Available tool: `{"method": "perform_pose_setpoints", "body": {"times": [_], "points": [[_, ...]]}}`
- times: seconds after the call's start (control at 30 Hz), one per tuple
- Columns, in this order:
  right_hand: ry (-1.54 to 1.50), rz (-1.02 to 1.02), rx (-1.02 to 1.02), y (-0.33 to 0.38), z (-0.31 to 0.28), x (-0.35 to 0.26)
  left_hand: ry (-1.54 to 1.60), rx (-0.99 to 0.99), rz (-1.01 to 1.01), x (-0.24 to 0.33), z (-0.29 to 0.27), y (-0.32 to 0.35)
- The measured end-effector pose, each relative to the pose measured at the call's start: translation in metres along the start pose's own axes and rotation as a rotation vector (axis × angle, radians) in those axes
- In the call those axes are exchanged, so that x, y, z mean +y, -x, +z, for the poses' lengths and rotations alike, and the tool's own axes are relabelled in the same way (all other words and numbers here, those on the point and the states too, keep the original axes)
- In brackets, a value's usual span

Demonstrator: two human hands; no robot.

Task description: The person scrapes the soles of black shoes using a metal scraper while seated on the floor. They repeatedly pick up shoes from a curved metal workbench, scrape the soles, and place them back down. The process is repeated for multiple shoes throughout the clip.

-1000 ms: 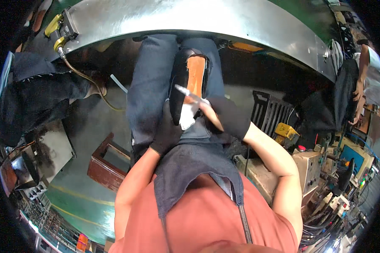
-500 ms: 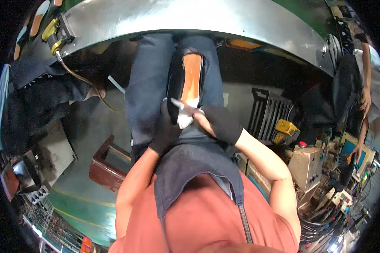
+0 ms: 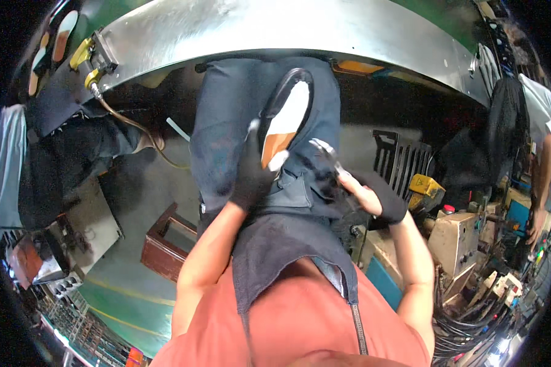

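On my lap lies a black shoe upper (image 3: 305,76), bottom side up, its inner sole (image 3: 291,110) white toward the far end and orange-brown toward the near end. My left hand (image 3: 254,174), in a black glove with pale fingertips, is closed around its near left side, with a fingertip over the orange-brown part. Apart from the shoe, to its right, my right hand (image 3: 358,186) hovers over my thigh in a black glove. Its fingers are blurred by motion but look spread, white at the tips, with a bare thumb. I make out nothing held there.
A metal bench (image 3: 263,27) curves across the far side, with a yellow air tool (image 3: 86,61) and hose at its left end. Shoe soles (image 3: 64,35) lie beyond. A brown stool (image 3: 165,241) stands left, machinery (image 3: 453,241) right. Another person's arm (image 3: 542,183) shows far right.
The shoe has turned end for end: its white part now points away from me, the orange-brown part toward me. My right hand has come off it and moved right.
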State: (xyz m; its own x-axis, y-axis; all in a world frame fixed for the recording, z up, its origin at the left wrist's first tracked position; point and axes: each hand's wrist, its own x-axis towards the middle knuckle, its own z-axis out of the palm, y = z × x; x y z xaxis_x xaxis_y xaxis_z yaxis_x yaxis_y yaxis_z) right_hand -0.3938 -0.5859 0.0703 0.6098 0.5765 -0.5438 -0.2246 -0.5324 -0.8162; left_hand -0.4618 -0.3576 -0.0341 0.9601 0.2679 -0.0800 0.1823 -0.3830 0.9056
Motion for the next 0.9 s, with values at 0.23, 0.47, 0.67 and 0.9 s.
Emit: {"method": "perform_pose_setpoints", "body": {"times": [0.23,0.47,0.67,0.9], "points": [[1.245,-0.181,-0.387,-0.066,0.015,-0.075,0.525,-0.176,-0.152,-0.012,-0.002,0.000],[0.786,0.009,-0.704,-0.096,-0.037,-0.052,-0.250,-0.210,-0.041,-0.055,0.021,-0.002],[1.621,-0.471,-0.214,-0.051,0.032,-0.087,-0.250,-0.166,0.003,-0.126,0.033,-0.013],[0.770,-0.460,-0.279,-0.082,0.002,0.002,0.345,-0.245,-0.254,-0.090,-0.007,-0.028]]}}
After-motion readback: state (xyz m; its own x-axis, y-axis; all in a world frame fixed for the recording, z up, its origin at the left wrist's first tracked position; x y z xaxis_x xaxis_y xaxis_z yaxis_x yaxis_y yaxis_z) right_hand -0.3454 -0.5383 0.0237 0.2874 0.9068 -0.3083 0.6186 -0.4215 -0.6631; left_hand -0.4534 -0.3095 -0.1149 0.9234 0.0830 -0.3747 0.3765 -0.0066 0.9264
